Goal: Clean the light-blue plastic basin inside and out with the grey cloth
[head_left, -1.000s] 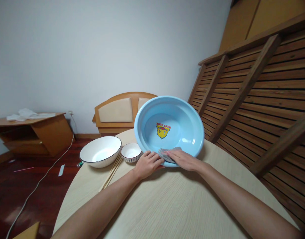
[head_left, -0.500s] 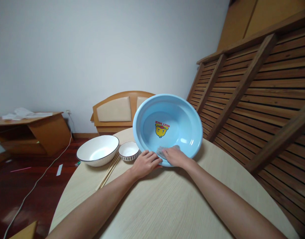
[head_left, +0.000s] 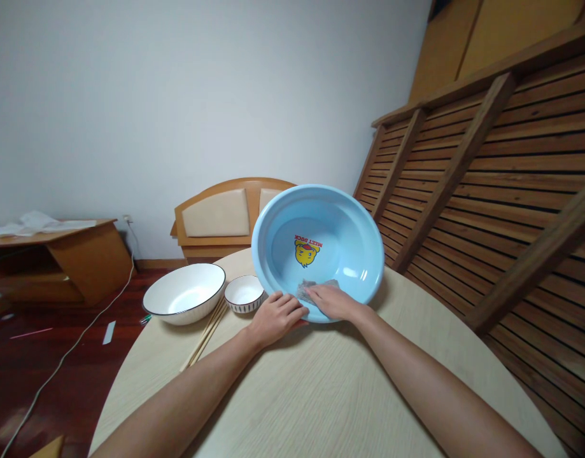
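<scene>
A light blue plastic basin with a yellow duck print is tilted up on the round table, its inside facing me. My left hand is closed over the basin's near rim, fingers curled on it. Inside, low on the near wall, my right hand presses a grey cloth against the surface; part of the cloth is under the fingers. Left of the basin stand a small white bowl with dark marks and a large white bowl with a dark rim. Several wooden chopsticks lie between them.
The pale round table carries everything. A slatted wooden frame leans along the right side. Behind the table is a padded headboard. A low wooden desk and a white cable are to the left.
My right hand and the cloth have shifted very slightly within the basin. The left hand keeps its hold on the rim. The whole view has moved a little.
</scene>
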Demonstrator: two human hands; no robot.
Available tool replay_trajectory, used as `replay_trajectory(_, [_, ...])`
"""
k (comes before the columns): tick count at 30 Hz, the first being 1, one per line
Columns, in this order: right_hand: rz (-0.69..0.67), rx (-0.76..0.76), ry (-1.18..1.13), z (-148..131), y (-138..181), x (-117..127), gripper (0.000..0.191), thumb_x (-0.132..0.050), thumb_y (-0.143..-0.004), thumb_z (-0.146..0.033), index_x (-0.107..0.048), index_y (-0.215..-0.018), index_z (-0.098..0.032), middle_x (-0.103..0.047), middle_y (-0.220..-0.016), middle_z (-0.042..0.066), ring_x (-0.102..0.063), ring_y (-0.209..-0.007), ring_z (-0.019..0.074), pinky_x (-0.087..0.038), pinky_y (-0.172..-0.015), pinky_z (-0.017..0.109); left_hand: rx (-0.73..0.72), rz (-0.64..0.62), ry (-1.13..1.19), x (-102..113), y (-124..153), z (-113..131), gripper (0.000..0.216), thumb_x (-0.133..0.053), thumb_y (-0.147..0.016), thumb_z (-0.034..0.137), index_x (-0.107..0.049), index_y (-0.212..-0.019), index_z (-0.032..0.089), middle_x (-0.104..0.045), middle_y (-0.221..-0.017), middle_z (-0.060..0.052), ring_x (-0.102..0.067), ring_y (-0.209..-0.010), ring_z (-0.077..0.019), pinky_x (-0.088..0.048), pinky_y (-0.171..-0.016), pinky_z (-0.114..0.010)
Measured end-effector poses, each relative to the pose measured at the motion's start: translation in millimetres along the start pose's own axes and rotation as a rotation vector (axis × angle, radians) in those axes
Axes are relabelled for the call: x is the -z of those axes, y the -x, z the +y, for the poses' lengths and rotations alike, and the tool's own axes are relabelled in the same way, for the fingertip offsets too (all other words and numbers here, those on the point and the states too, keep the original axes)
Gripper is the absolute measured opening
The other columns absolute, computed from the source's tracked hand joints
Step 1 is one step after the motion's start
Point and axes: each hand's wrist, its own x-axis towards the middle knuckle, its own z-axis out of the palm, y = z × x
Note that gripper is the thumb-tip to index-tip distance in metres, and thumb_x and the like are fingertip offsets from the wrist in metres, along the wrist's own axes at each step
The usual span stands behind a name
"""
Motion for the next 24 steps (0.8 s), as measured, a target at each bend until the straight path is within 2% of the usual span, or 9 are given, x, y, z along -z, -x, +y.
replay_trajectory(3, [-0.068, 0.037, -0.086, 0.4, -5.3, -2.5, 0.054, -0.019, -0.11, -0.039, -0.059, -0.145, -0.027, -0.059, -0.149, 0.003, -0.056, -0.135, 0.0192, -0.042, -0.109, 0.035, -0.012, 0.009, 0.014, 1.1, -0.4, 0.8, 0.023, -0.051, -0.107, 0.039, -0.065, -0.111, 0.022, -0.07, -0.094, -0.002, -0.06, -0.087, -0.0187, -0.035, -0.078, -0.034])
replay_trajectory(5, [-0.113, 0.004, -0.114, 3.5, -7.3, -2.4, 0.055, -0.02, -0.11, -0.04, -0.055, -0.149, -0.023, -0.055, -0.153, 0.006, -0.051, -0.139, 0.0201, -0.04, -0.112, 0.036, -0.025, 0.01, 0.017, 1.7, -1.1, 1.7, 0.022, -0.051, -0.107, 0.037, -0.065, -0.111, 0.021, -0.07, -0.094, -0.002, -0.059, -0.087, -0.0188, -0.035, -0.077, -0.034])
replay_trajectory(9, [-0.137, -0.087, -0.081, 5.5, -8.3, 0.9, 0.056, -0.02, -0.109, -0.039, -0.058, -0.146, -0.021, -0.058, -0.148, 0.014, -0.053, -0.137, 0.0295, -0.036, -0.113, 0.051, -0.035, 0.001, 0.018, 2.1, -2.5, 3.1, 0.02, -0.052, -0.107, 0.036, -0.065, -0.11, 0.02, -0.07, -0.094, -0.003, -0.059, -0.086, -0.0184, -0.035, -0.077, -0.034])
replay_trajectory(13, [-0.188, -0.11, -0.066, 1.3, -4.9, 2.4, 0.06, -0.016, -0.108, -0.041, -0.049, -0.154, -0.022, -0.052, -0.154, 0.015, -0.047, -0.141, 0.0358, -0.029, -0.114, 0.063, -0.029, -0.002, 0.009, 1.4, -2.1, 3.4, 0.02, -0.051, -0.107, 0.036, -0.064, -0.108, 0.021, -0.068, -0.092, -0.002, -0.058, -0.085, -0.0181, -0.035, -0.076, -0.034])
replay_trajectory(16, [-0.265, -0.124, -0.057, 6.1, 0.7, -0.1, 0.062, -0.012, -0.107, -0.045, -0.036, -0.161, -0.026, -0.038, -0.164, 0.009, -0.035, -0.15, 0.0345, -0.022, -0.119, 0.06, -0.054, -0.012, -0.006, 0.9, -1.4, 3.7, 0.02, -0.051, -0.107, 0.036, -0.063, -0.108, 0.02, -0.068, -0.092, -0.002, -0.058, -0.085, -0.0177, -0.035, -0.076, -0.034])
replay_trajectory(18, [-0.293, -0.175, -0.015, 14.5, 5.0, -3.1, 0.062, -0.014, -0.107, -0.046, -0.032, -0.162, -0.025, -0.032, -0.166, 0.008, -0.029, -0.153, 0.0341, -0.02, -0.121, 0.057, -0.091, -0.026, -0.022, 0.7, -1.3, 4.1, 0.019, -0.051, -0.107, 0.034, -0.063, -0.108, 0.02, -0.068, -0.093, -0.002, -0.058, -0.086, -0.0175, -0.035, -0.076, -0.033])
replay_trajectory(24, [-0.2, -0.31, 0.087, 27.0, 11.4, -14.5, 0.064, -0.019, -0.105, -0.04, -0.035, -0.161, -0.012, -0.03, -0.166, 0.018, -0.02, -0.154, 0.0395, -0.011, -0.121, 0.065, -0.157, -0.044, -0.048, -1.1, -0.7, 4.2, 0.018, -0.052, -0.107, 0.033, -0.062, -0.109, 0.019, -0.067, -0.094, -0.003, -0.057, -0.086, -0.0176, -0.035, -0.074, -0.034])
